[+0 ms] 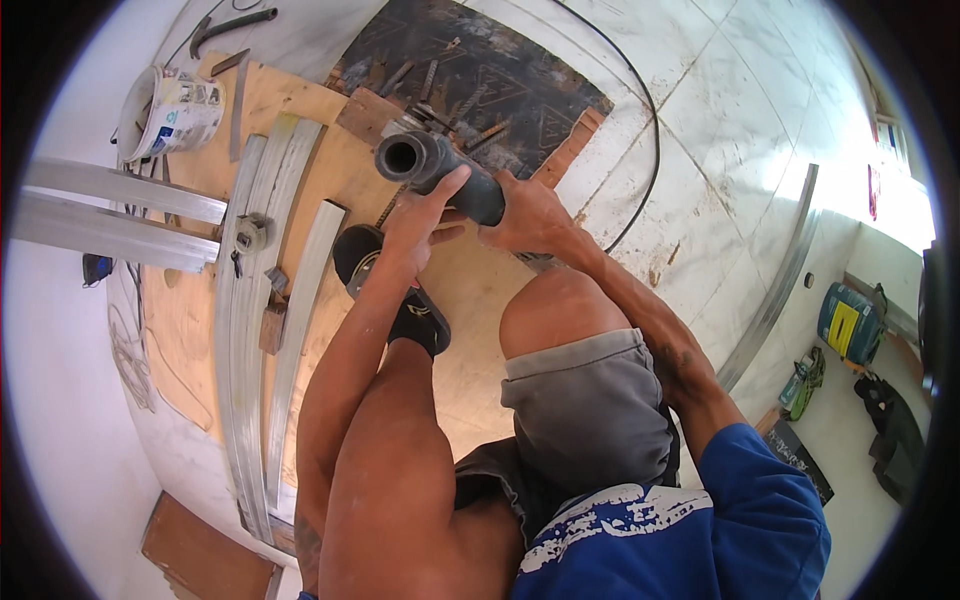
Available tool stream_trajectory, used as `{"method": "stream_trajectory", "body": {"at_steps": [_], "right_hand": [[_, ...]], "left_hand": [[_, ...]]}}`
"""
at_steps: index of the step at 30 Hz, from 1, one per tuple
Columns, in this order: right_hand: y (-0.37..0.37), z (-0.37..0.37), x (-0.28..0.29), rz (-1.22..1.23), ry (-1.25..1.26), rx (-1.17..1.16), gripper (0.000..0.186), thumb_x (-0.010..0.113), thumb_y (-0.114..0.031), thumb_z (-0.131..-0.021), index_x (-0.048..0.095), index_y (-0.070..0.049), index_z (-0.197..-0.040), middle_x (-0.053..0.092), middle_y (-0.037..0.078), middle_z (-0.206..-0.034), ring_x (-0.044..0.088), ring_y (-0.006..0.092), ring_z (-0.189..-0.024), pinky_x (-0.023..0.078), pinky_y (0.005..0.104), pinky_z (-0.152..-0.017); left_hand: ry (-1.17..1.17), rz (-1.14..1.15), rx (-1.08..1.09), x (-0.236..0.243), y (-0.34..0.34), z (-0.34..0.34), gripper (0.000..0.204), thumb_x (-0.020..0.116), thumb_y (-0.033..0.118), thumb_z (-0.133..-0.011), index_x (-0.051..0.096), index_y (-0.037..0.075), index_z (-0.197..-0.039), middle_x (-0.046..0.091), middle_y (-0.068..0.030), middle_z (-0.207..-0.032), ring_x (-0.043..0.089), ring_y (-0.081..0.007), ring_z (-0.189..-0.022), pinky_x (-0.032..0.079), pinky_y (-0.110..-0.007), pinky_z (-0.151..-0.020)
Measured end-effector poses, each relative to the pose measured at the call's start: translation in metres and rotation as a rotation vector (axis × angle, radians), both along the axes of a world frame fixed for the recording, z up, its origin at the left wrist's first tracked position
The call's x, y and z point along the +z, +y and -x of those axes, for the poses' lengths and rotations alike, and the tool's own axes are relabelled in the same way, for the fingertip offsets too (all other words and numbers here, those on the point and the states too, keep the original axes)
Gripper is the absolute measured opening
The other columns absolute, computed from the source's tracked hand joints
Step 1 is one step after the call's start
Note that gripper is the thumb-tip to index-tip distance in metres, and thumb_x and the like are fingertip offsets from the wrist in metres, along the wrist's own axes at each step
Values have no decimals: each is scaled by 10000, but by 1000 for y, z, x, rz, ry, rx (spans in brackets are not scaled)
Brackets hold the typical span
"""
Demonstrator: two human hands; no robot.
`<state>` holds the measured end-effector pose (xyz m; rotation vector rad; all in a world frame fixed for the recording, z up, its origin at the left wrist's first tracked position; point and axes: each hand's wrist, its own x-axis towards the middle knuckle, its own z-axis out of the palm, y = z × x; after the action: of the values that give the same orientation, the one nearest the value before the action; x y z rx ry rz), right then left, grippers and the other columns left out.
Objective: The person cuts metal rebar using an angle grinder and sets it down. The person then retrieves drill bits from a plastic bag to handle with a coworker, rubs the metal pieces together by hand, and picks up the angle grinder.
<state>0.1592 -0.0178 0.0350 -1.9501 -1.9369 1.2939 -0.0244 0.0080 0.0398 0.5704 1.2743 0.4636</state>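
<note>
A dark grey pipe-like piece (432, 165) is tilted in front of me, with its round hollow end toward the upper left. My left hand (415, 228) holds its near side, thumb along the top and some fingers partly hidden beneath. Around its right end my right hand (535, 215) is closed. Just beyond the piece, short ribbed steel bars (478, 105) and wood scraps lie on a black patterned sheet (430, 40). My foot in a dark sandal (418, 318) rests below my left hand.
Long metal profiles (255, 300) lie on the plywood (195, 310) at left, with a tape roll (250, 233) on them. A white bucket (185, 110) stands far left. A black cable (652, 110) curves over the tiles. Another metal strip (780, 280) and a teal bag (850, 322) are at right.
</note>
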Motion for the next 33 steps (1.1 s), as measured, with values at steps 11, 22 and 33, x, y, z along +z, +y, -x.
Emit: {"method": "stream_trajectory", "body": {"at_steps": [11,22,33], "right_hand": [[1,-2,-8,-16,7,-25,649,727,-313,-628,550,79,-1115,671,271,-819,679,417,-801,544,471,-757],[3,-2,-8,-10,20,-23,652,725,-320,-633,549,81,-1116,670,261,-806,676,417,-790,540,469,-737],[3,1,-7,17,-24,-21,656,723,-334,-627,554,82,-1103,674,258,-819,677,415,-794,540,466,-744]], "left_hand": [[140,-81,178,-16,-3,-24,435,821,355,-770,679,69,-1066,656,-8,-933,583,-83,-768,425,-270,-604],[66,-170,193,-27,-3,-24,424,788,335,-802,658,32,-1068,667,-35,-965,622,-112,-822,491,-305,-719],[45,-152,259,-24,-4,-27,304,791,243,-817,691,31,-1011,675,-14,-903,605,-79,-725,450,-257,-595]]}}
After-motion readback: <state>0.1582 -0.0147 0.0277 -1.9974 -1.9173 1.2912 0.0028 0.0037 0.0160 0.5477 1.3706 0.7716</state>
